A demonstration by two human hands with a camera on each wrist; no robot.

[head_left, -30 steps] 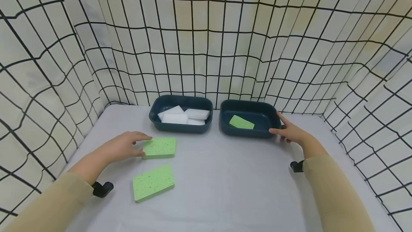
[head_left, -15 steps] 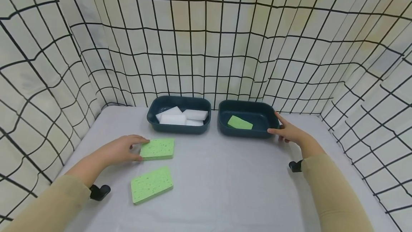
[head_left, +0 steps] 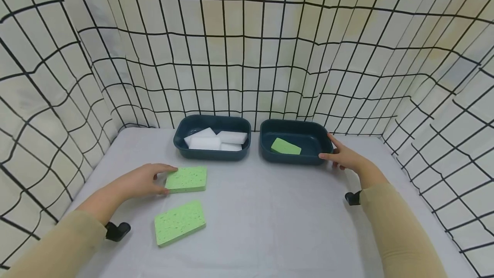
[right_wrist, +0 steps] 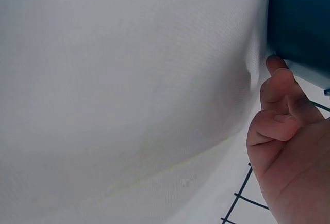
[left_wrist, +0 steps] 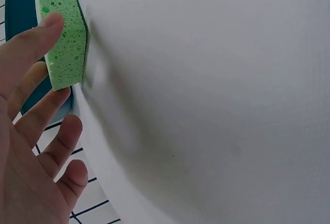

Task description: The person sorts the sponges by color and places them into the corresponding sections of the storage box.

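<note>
In the head view my left hand (head_left: 140, 181) is at the left end of a green sponge (head_left: 188, 179), thumb at its near corner and index finger at the far one. The left wrist view shows the thumb across the porous green sponge (left_wrist: 62, 43), other fingers beyond and below it. A second green sponge (head_left: 180, 223) lies nearer on the white cloth. My right hand (head_left: 349, 160) holds the right front corner of a dark teal tub (head_left: 291, 158), which contains one green sponge (head_left: 285, 146). In the right wrist view, fingers curl beside the tub (right_wrist: 304, 28); the thumb is hidden.
Left of that tub stands another dark teal tub (head_left: 212, 154), with several white sponge blocks (head_left: 204, 143) inside. A black wire grid (head_left: 243, 55) rises behind the tubs and along both sides of the cloth-covered table (head_left: 266, 226).
The head view has shifted slightly, so everything appears a little further left. Both hands keep their places at the sponge and the tub; neither thing has visibly moved.
</note>
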